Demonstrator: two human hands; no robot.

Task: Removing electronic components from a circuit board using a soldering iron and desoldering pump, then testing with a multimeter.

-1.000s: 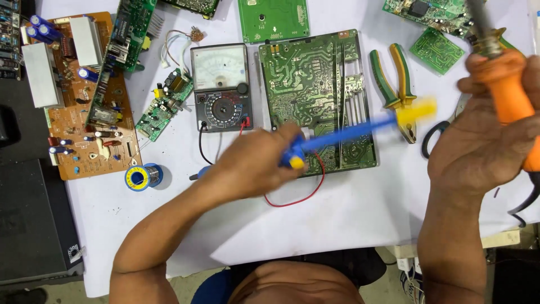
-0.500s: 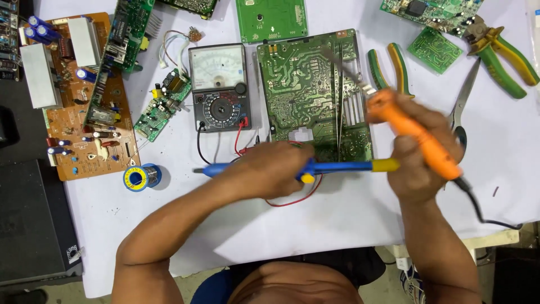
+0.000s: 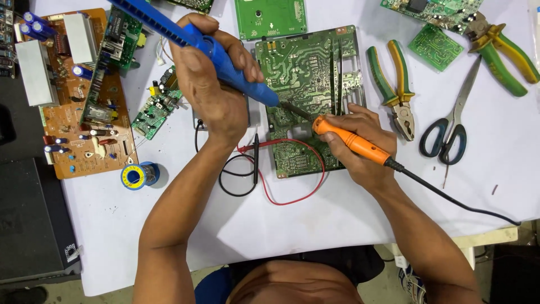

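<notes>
Solder on a blue spool (image 3: 139,175) sits at the left of the white table (image 3: 337,214). The left hand (image 3: 211,84), fingers clamped on a blue plastic desoldering pump (image 3: 197,42), hides most of a meter beneath it. The pump's tip meets the large green circuit board (image 3: 306,79) at centre, where the right hand (image 3: 360,141) grips an orange-handled soldering iron (image 3: 351,142), its tip hard to make out. Green-handled pliers (image 3: 394,84) lie just right.

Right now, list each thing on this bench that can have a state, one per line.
Left hand: gripping the blue desoldering pump, tip on the board.
Right hand: gripping the orange-handled soldering iron, tip on the large green circuit board.
Green-handled pliers: jaws shut, lying flat.
Scissors: closed.
Solder spool: lying on its side.
</notes>
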